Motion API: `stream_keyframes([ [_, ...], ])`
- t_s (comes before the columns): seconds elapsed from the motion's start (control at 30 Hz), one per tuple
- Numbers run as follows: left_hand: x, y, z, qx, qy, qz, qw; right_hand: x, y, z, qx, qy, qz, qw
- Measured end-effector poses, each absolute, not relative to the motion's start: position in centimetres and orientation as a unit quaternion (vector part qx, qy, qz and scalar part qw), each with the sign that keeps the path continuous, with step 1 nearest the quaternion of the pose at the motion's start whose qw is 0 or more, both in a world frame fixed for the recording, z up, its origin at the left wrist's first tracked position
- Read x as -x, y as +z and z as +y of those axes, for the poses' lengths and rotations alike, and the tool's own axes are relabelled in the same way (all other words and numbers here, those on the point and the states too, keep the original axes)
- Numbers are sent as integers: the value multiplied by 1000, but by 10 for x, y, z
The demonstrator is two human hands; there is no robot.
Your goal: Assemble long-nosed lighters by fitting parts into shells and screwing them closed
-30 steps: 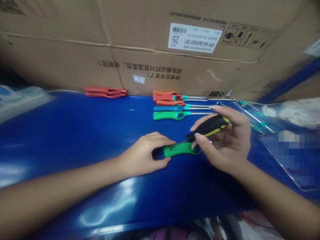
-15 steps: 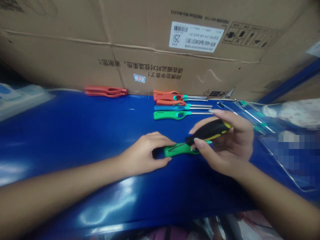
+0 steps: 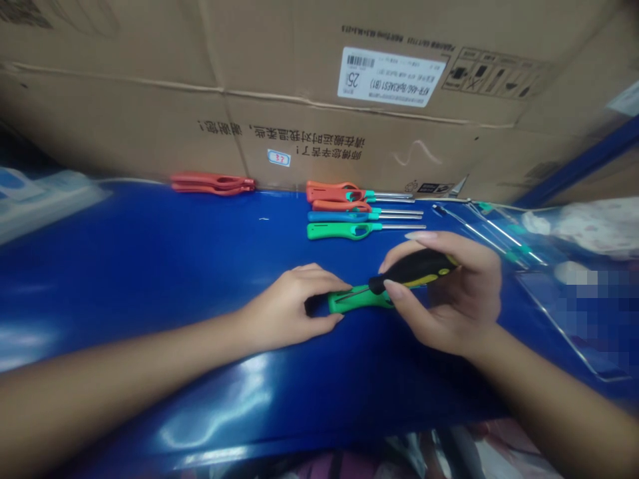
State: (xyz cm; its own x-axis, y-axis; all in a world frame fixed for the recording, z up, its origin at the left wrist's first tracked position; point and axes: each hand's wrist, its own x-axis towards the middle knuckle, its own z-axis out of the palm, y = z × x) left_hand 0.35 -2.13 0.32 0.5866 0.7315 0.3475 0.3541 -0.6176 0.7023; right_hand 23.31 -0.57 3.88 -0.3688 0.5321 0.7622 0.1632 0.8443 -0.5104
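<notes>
My left hand [image 3: 299, 305] grips the handle end of a green lighter [image 3: 353, 301] between thumb and fingers, on the blue tabletop. My right hand [image 3: 456, 293] is closed around the black and yellow handle of a screwdriver [image 3: 409, 269]. The screwdriver's thin shaft slants down to the left, its tip at the green lighter's handle near my left thumb and fingers. The lighter's far end is hidden behind my right hand and the screwdriver.
Beyond my hands lie a green long-nosed lighter [image 3: 332, 231], a blue one [image 3: 333, 217] and orange-red ones [image 3: 324, 193]. Red handle shells [image 3: 212, 183] rest further left. Metal rods [image 3: 504, 233] lie at right. A cardboard box [image 3: 279, 120] walls the back.
My right hand and the screwdriver handle have dipped slightly, so the screwdriver lies a little flatter. My left hand and the green lighter have hardly moved.
</notes>
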Motion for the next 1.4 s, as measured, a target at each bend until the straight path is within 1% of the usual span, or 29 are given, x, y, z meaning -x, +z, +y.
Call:
stream_keyframes([
  [0.13, -3, 3, -21, -843, 313, 325, 294, -232, 40, -3, 173, 113, -830, 518],
  [0.23, -3, 3, -22, -844, 312, 324, 292, -232, 41, -2, 177, 98, -832, 517],
  [0.4, -3, 2, -22, -844, 322, 320, 284, -231, 41, -3, 195, 107, -832, 508],
  [0.57, -3, 0, -21, -847, 326, 314, 280, -232, 41, -5, 211, 161, -829, 493],
  [0.67, -3, 0, -21, -847, 322, 316, 281, -233, 44, -6, 230, 200, -830, 467],
  [0.77, -3, 0, -21, -847, 323, 316, 281, -234, 47, -6, 237, 208, -840, 442],
  [0.97, -3, -1, -22, -843, 327, 323, 278, -225, 59, -5, 245, 165, -874, 385],
  [1.17, -3, -2, -22, -843, 318, 331, 281, -212, 79, -5, 286, 85, -904, 306],
  [1.27, -3, -2, -22, -844, 309, 337, 282, -209, 80, -4, 294, 73, -900, 314],
  [1.4, -3, -3, -22, -843, 314, 335, 281, -211, 72, -2, 303, 51, -876, 371],
])
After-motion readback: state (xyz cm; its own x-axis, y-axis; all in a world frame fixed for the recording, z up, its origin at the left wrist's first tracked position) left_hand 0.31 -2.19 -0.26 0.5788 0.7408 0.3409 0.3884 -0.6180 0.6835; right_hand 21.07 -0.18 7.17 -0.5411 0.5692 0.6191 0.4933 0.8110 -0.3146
